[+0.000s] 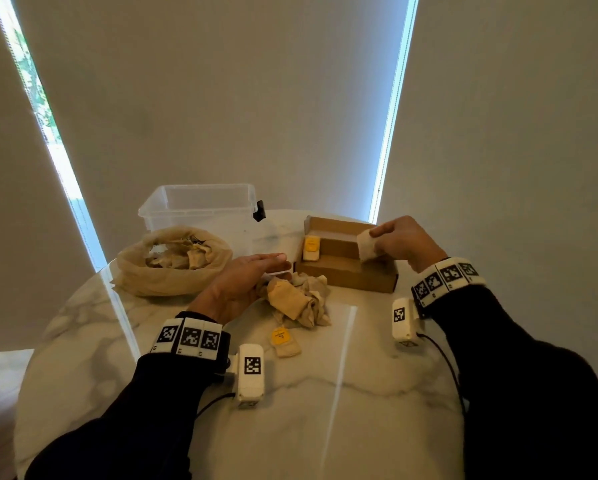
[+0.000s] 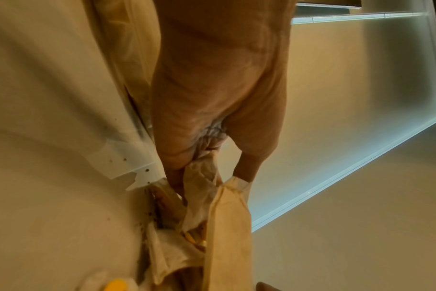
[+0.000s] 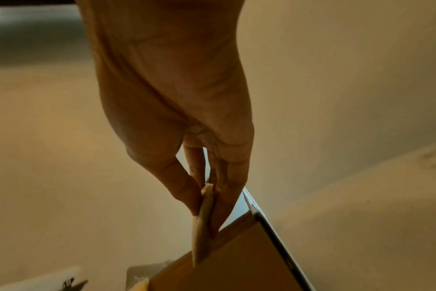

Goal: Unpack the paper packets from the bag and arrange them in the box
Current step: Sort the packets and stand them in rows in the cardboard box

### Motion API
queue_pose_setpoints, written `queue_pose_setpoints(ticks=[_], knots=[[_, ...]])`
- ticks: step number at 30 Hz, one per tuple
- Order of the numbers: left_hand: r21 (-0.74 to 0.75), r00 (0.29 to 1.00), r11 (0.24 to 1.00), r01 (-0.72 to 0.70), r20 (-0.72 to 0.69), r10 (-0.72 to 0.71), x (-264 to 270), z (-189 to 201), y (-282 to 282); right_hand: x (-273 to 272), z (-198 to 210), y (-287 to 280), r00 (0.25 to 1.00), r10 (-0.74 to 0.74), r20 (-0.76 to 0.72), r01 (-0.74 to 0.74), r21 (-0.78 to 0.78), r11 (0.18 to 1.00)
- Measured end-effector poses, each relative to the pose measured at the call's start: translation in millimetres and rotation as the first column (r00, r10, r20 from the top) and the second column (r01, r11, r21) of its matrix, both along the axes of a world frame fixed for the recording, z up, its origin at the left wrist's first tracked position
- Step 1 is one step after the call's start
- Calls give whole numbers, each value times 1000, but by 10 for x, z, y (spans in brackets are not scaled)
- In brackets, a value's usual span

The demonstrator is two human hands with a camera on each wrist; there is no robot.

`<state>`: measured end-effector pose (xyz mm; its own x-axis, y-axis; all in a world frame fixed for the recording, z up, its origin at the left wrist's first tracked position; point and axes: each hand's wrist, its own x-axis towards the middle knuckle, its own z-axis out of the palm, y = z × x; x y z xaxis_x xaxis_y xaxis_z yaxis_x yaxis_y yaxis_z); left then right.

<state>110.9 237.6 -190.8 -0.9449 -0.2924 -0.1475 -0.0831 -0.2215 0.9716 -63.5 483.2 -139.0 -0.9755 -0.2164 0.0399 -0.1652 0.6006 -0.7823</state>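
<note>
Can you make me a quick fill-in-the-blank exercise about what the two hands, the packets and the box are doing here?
1. The right hand pinches a paper packet over the cardboard ____.
2. A packet with a ____ label already stands in the box.
3. The left hand, fingers straight, reaches over the ____ of crumpled packets on the table.
4. The bag lies in front of a clear plastic ____.

Missing words: box; yellow; pile; bin

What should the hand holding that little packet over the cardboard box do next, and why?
Probably lower it into the box. The right hand pinches a paper packet just above the open cardboard box, where one yellow-labelled packet already stands at the left end, leaving room beside it.
</note>
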Motion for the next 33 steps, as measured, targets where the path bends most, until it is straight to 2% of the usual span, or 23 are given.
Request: queue_pose_setpoints(ticks=[2,6,12,15,19,23,25,30,33], knots=[[-11,1000,1000,2,3,-2,2,1,12,-41,-5,-31,1000,9,8,-10,63,998],[-25,1000,1000,1,14,-1,3,-10,0,-67,-71,-105,999,10,35,-13,84,996],[-34,999,999,3,32,-1,-6,-13,8,-96,-137,-126,1000,9,-14,-6,175,985],[-30,999,1000,5,39,-4,-12,-6,10,-75,-115,-121,999,29,-37,-18,269,963],[-48,999,999,5,41,-3,-4,-5,21,-90,8,-124,984,27,-176,47,403,914],[-61,999,998,8,42,-6,1,-5,19,-127,135,-170,952,76,-295,58,421,905],[-66,999,998,13,38,-11,5,2,23,-134,106,-210,956,107,-272,34,468,883],[-110,994,988,107,19,-106,15,34,18,-152,-85,-250,975,178,-136,-41,674,738],[-148,982,971,188,39,-185,3,37,1,-219,-48,-236,975,176,-137,-36,681,731]])
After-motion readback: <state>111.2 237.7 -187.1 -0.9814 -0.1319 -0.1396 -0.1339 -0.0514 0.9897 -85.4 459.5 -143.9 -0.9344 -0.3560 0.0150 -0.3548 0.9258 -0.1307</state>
